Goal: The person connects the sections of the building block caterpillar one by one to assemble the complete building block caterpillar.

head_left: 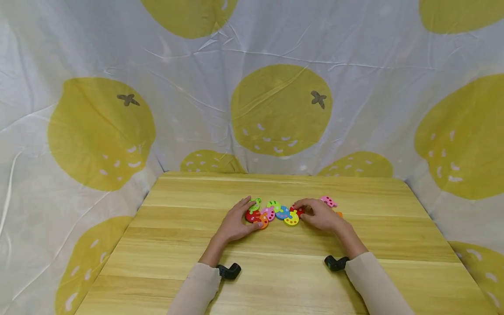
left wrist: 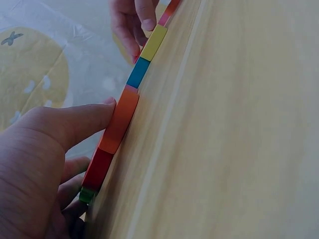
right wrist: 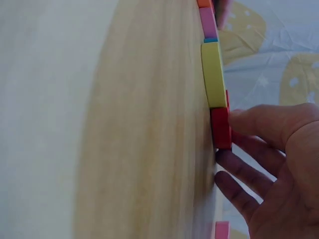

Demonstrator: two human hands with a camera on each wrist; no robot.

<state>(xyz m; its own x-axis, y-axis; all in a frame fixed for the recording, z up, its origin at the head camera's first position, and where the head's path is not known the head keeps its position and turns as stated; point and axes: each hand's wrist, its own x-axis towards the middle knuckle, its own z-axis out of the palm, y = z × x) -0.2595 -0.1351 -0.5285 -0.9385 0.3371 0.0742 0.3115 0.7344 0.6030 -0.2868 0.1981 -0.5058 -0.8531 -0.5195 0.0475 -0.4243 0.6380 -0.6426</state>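
A curving row of joined, numbered puzzle pieces lies on the table. From the left it runs through a green head piece (head_left: 256, 204), a red piece marked 2 (head_left: 252, 217), an orange piece (left wrist: 119, 122), a pink one (head_left: 268, 213), a green one (head_left: 273, 204), a blue one (head_left: 281, 213) and a yellow one (right wrist: 214, 74). My left hand (head_left: 235, 222) rests at the left end, thumb on the orange piece and extended fingers by the green head. At the other end my right hand (head_left: 320, 213) pinches a red puzzle piece (right wrist: 221, 128) against the yellow one.
A loose pink piece (head_left: 328, 201) lies beyond my right hand, and an orange piece (head_left: 340, 214) shows partly behind that hand. The wooden table (head_left: 275, 275) ends at a lemon-print cloth (head_left: 283, 166). Black wrist cameras sit below both hands.
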